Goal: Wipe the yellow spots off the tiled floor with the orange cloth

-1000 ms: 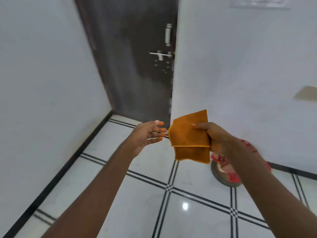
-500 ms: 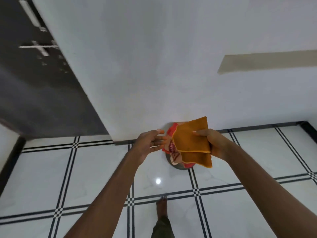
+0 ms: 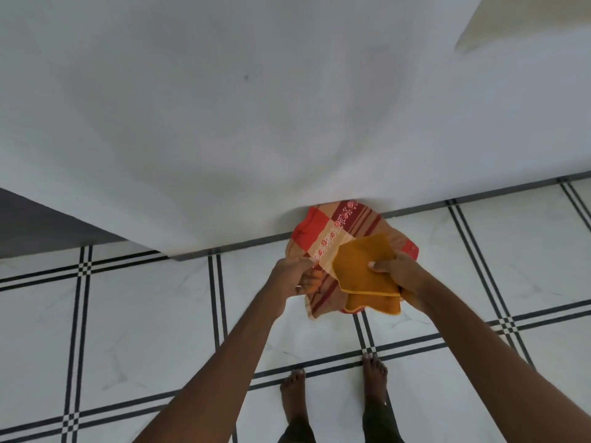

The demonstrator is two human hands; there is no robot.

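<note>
My right hand (image 3: 399, 274) is shut on the folded orange cloth (image 3: 361, 273), pinching its right edge with the thumb on top, at about waist height over the floor. My left hand (image 3: 292, 276) hovers just left of the cloth with its fingers loosely curled; it holds nothing and a small gap separates it from the cloth. The white tiled floor (image 3: 144, 314) has dark double lines between the tiles. No yellow spots show on the tiles in view.
A red, orange and maroon patterned cloth (image 3: 335, 225) drapes over something on the floor against the white wall (image 3: 256, 107), directly below my hands. My bare feet (image 3: 374, 378) stand on the tiles near the bottom. A dark door (image 3: 32, 225) is at the left edge.
My view has swung right and tilted down from the door to the floor by the wall. Both hands kept their pose, with the orange cloth still in my right hand.
</note>
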